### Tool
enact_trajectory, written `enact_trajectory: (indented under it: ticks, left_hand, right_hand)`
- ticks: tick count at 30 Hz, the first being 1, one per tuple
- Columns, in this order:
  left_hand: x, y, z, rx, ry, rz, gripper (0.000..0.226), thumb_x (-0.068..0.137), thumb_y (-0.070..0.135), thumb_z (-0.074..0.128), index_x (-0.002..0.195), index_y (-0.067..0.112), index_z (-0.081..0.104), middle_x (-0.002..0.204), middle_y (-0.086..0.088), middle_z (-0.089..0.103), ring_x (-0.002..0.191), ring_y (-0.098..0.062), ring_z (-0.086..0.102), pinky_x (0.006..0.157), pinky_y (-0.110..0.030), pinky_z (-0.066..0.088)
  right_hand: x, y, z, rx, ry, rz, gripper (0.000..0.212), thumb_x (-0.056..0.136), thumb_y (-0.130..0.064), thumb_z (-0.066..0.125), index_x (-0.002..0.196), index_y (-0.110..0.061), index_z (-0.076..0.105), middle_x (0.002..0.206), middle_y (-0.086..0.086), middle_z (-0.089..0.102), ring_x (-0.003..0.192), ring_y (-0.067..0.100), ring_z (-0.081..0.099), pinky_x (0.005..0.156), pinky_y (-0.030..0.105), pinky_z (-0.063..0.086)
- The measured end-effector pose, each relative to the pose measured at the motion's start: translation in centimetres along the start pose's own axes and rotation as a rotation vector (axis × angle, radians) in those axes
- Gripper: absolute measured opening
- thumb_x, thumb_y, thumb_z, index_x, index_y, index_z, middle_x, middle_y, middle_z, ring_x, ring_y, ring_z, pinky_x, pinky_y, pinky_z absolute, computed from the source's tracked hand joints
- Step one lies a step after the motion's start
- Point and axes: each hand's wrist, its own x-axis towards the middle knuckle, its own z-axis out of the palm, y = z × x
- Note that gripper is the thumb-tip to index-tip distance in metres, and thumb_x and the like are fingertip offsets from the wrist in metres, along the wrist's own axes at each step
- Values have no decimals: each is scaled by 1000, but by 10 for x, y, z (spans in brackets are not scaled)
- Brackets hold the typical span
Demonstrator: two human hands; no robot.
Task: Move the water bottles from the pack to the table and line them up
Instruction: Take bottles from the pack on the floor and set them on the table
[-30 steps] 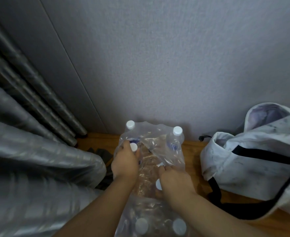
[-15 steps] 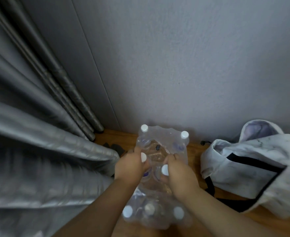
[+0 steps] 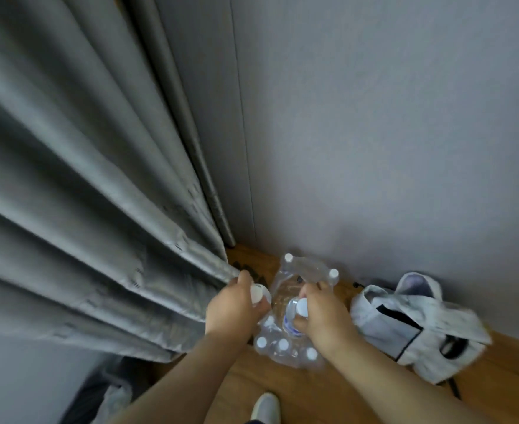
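Water bottles [image 3: 285, 347] are mostly left in the torn pack [image 3: 295, 356] on the floor; one each is gripped by the left hand [image 3: 236, 307] and right hand [image 3: 322, 316]. No table is seen.

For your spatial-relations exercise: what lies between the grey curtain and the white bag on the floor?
In the head view, the plastic-wrapped pack of water bottles lies there, with the left hand and right hand each gripping a bottle.

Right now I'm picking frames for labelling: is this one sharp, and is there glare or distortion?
Head view: dim, soft light, no hard glare; the grey pleated curtain and white fabric bag smear with motion blur; wide-angle bending at the edges; the clear plastic bottle pack stays readable.
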Motion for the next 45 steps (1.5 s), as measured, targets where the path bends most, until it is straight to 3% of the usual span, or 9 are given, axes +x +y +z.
enact_trajectory:
  ticks: [3,8,12,17,23,29,34,40,45]
  left_hand:
    - [-48,0,-55,-30,47,-84,39,89,43,53,117,18,43,105,-1,64,90,-17,63,70,-26,47]
    - [-145,-5,-119,-77,162,-267,30,86,44,55,96,19,41,91,2,61,81,-18,60,61,-28,40]
    - [-232,-12,-140,-154,275,-490,32,79,43,57,84,17,39,79,3,57,71,-20,55,60,-33,40]
    - [-352,-29,-154,-225,425,-685,29,74,42,60,81,20,42,73,5,57,66,-15,52,56,-30,39]
    - [-522,-40,-147,-336,567,-959,31,71,43,66,81,23,45,73,5,61,68,-17,60,58,-38,52]
    - [-698,-32,-131,-388,751,-1227,29,74,38,69,81,22,47,72,4,58,61,-11,52,51,-23,38]
    - [-862,-19,-106,-461,875,-1422,29,70,38,70,79,22,48,68,4,59,61,-14,54,58,-39,48]
    - [-1030,2,-73,-475,935,-1577,25,73,35,69,80,22,49,68,4,59,58,-10,52,53,-28,43]
    - [-1164,19,-45,-478,1029,-1786,26,73,36,70,83,25,49,75,5,61,70,-13,62,60,-31,54]
  right_hand:
    - [-34,-26,-39,-27,-7,-44,40,86,-29,63,122,-15,51,114,0,51,91,15,53,72,21,35]
    - [-89,-63,-76,-125,-27,-185,31,79,-34,67,105,-19,57,112,2,54,104,23,55,86,34,50]
    - [-134,-89,-83,-190,-90,-317,24,69,-35,67,81,-33,46,103,-2,49,91,26,58,79,39,53]
    - [-194,-125,-74,-284,-206,-552,22,76,-20,65,92,-24,51,106,3,47,88,26,59,74,32,49]
    - [-296,-183,-21,-455,-334,-861,21,73,-22,62,88,-26,49,104,2,48,87,24,58,68,28,44]
    - [-434,-236,43,-576,-495,-1173,22,73,-26,64,74,-31,43,103,1,52,87,19,57,66,25,40]
    - [-580,-261,99,-592,-605,-1405,21,71,-23,67,84,-25,51,101,2,54,86,19,58,56,20,37]
    - [-746,-266,172,-572,-743,-1581,22,70,-27,70,88,-22,58,97,0,60,83,14,59,57,18,42]
    - [-891,-265,227,-556,-859,-1719,25,71,-26,70,91,-19,59,94,-1,61,82,11,56,56,16,38]
